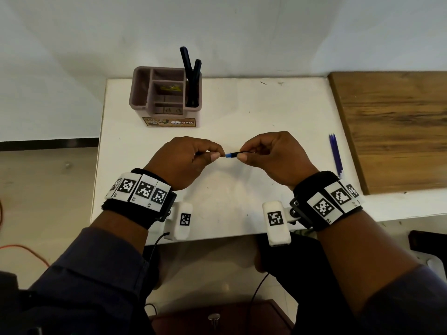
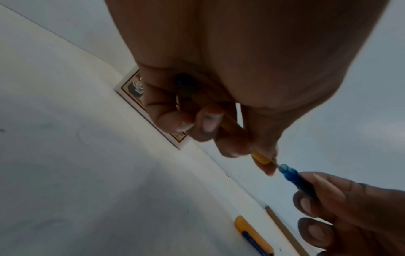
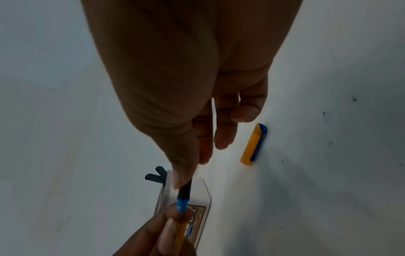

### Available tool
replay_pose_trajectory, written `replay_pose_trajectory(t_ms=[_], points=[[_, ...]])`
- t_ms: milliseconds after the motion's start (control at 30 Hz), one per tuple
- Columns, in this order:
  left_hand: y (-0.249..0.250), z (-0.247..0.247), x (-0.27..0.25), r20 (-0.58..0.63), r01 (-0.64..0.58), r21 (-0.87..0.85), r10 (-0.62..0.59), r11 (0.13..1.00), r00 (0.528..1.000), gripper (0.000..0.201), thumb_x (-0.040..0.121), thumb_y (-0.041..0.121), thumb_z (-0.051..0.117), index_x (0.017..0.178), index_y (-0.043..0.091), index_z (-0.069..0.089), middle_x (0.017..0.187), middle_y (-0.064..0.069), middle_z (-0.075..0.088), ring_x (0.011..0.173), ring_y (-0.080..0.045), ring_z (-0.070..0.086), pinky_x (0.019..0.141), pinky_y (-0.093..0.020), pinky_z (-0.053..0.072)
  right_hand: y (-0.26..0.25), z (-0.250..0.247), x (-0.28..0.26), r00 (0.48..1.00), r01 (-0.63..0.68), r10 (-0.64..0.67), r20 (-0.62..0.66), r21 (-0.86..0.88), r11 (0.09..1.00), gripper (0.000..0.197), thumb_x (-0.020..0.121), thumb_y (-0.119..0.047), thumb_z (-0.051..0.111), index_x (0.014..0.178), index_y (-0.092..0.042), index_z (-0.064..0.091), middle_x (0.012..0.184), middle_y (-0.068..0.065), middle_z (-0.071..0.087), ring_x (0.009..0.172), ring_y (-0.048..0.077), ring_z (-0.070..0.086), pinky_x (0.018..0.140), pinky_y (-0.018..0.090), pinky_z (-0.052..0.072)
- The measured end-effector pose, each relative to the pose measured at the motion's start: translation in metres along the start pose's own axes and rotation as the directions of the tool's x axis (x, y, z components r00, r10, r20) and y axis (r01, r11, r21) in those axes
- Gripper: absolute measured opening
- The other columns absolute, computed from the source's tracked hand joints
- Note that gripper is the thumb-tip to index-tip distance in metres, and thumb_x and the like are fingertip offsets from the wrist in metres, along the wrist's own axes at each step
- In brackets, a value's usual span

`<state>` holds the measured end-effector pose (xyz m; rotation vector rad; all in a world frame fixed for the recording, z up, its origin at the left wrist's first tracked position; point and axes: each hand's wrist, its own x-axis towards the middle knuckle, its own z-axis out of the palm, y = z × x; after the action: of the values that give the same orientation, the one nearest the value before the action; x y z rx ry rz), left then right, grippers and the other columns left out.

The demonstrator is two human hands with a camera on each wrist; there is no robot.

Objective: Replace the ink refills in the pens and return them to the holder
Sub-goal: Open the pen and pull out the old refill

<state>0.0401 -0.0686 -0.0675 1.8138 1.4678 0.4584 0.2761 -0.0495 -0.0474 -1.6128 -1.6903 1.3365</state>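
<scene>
On the white counter [image 1: 242, 112] we see the pen holder [image 1: 167, 97] at 12 o'clock, two dark pens [image 1: 192, 81] upright in its right compartment. Spare blue refills [image 1: 335, 154] lie at 3 o'clock. Our left hand [image 1: 186, 160] pinches the yellow pen barrel [image 2: 258, 156]; our right hand [image 1: 273, 158] pinches the blue-tipped refill [image 1: 232, 154] at its mouth.

Holder [image 1: 167, 97]: on the tabletop [image 1: 254, 112], far side, left of centre.
Pens [image 1: 192, 78]: two, leaning in the holder's right compartment.
Refills [image 1: 335, 154]: flat on the tabletop, near its right edge.
Pen cap [image 3: 254, 144]: on the tabletop, right of the hands.
Board [image 1: 396, 126]: right of the tabletop.
</scene>
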Motion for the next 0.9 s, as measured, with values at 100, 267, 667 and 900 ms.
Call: replay_pose_trajectory(t_ms=[100,267,667,900], points=[[0.001,0.000,0.001,-0.021,-0.001,0.057,0.002,0.998,1.000,0.019,0.100,0.036,0.053,0.103,0.039,0.071,0.080,0.010,0.068,0.074,-0.010,0.057,0.070,-0.031,0.046,0.000,-0.004,0.000,1.000,0.006,-0.006,-0.010,-0.005,1.000,0.010,0.080,-0.021,0.084,0.085,-0.014,0.078,0.069,-0.001,0.068,0.063,0.009,0.054,0.057,0.016,0.043],[-0.004,-0.007,-0.001,-0.126,0.052,0.099,-0.039,0.994,0.991,0.019,0.101,0.034,0.053,0.102,0.037,0.072,0.074,0.018,0.063,0.072,-0.010,0.054,0.071,-0.027,0.039,0.009,-0.014,0.004,0.992,-0.044,0.049,-0.112,0.041,0.998,0.013,0.080,-0.019,0.085,0.088,-0.012,0.077,0.079,0.010,0.075,0.068,0.011,0.061,0.065,0.023,0.048],[-0.005,-0.005,0.000,-0.119,0.068,0.073,-0.059,0.995,0.991,0.019,0.100,0.033,0.055,0.103,0.035,0.073,0.061,0.023,0.055,0.066,-0.003,0.054,0.066,-0.026,0.036,0.032,0.000,0.012,0.989,-0.122,0.075,-0.131,-0.399,0.909,0.007,0.085,-0.023,0.078,0.093,-0.024,0.078,0.088,-0.008,0.067,0.081,0.009,0.057,0.065,0.014,0.038],[-0.007,-0.001,0.002,-0.075,0.045,0.063,-0.040,0.997,0.996,0.020,0.100,0.034,0.054,0.105,0.035,0.073,0.071,0.026,0.058,0.072,-0.003,0.056,0.071,-0.026,0.038,0.035,0.005,0.015,0.984,-0.148,0.091,-0.151,-0.432,0.890,0.008,0.084,-0.026,0.079,0.092,-0.024,0.078,0.082,-0.008,0.062,0.083,0.013,0.059,0.072,0.022,0.040]])
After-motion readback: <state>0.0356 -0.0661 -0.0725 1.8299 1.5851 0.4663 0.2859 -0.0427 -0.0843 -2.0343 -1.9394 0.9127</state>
